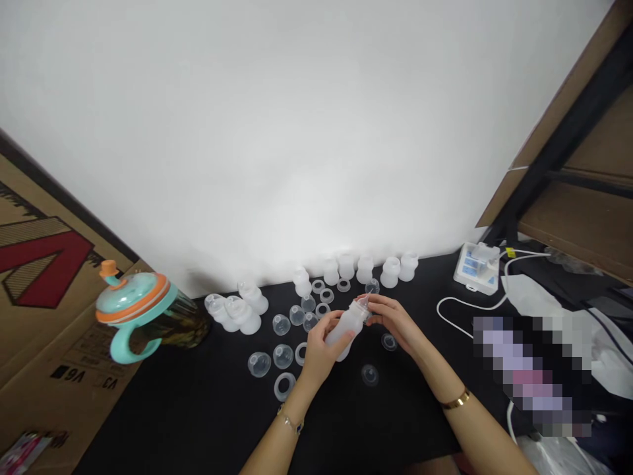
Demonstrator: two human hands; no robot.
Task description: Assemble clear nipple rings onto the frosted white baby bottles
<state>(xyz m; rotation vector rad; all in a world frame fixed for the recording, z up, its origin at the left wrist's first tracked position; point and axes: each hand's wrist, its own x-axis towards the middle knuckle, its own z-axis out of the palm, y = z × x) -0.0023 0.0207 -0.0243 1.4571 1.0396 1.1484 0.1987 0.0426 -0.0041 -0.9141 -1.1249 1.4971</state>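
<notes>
My left hand [322,346] is wrapped around a frosted white baby bottle [344,324], tilted with its mouth up and to the right. At that mouth, my right hand [395,318] has its fingers closed on a clear bottle nipple [363,301]; the fingers partly hide how it sits. Clear dome caps [283,356] and white screw rings [284,386] lie left of the bottle, with more rings [326,295] behind it. Two loose nipples rest on the right: one nipple [389,341] under my right wrist, another nipple [370,375] nearer me.
Several open white bottles [390,272] line the wall. Capped bottles [242,314] stand at left, beside a large teal-lidded jug [163,313] and a cardboard box [49,343]. A power strip [477,267] with a white cable lies at right on the black table [198,415].
</notes>
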